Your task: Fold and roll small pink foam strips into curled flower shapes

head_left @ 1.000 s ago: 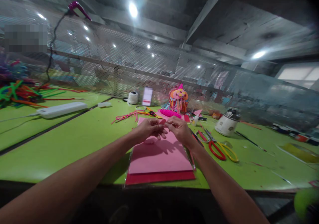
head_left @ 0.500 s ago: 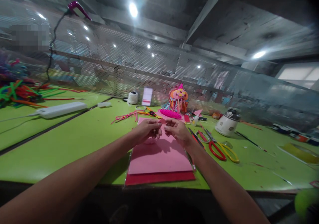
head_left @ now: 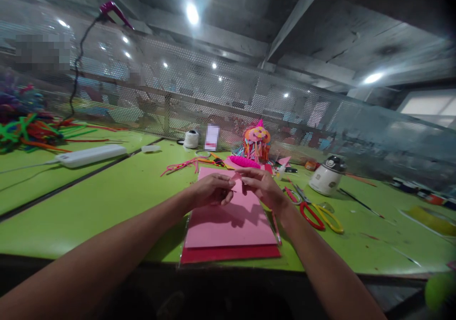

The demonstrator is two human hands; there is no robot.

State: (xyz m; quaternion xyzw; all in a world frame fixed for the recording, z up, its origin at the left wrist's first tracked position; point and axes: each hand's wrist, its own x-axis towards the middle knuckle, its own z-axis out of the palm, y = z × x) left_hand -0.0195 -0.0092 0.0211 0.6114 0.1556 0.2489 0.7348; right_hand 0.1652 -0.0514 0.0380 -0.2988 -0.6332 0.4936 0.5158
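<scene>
Between my hands is a small pink piece of paper point(head_left: 236, 182), held above a stack of pink sheets point(head_left: 228, 230). My left hand point(head_left: 213, 190) pinches its left side between thumb and fingers. On the other side, the fingers of my right hand point(head_left: 259, 185) close on its right edge, partly hiding it. A red sheet point(head_left: 231, 254) shows under the pink stack at the table's front edge. Just behind my hands lies a bright pink ruffled strip point(head_left: 244, 162). A colourful fringed paper figure point(head_left: 257, 142) stands farther back.
Scissors with red and yellow handles point(head_left: 321, 218) lie right of my right forearm. A white jar with a dark lid point(head_left: 327, 175) stands beyond them. To the left is a white power strip point(head_left: 91, 156). A phone point(head_left: 212, 137) leans near a thread spool point(head_left: 191, 139).
My right hand has shifted slightly right with its fingers more extended, and more of the small pink paper shows. My left hand still pinches it.
</scene>
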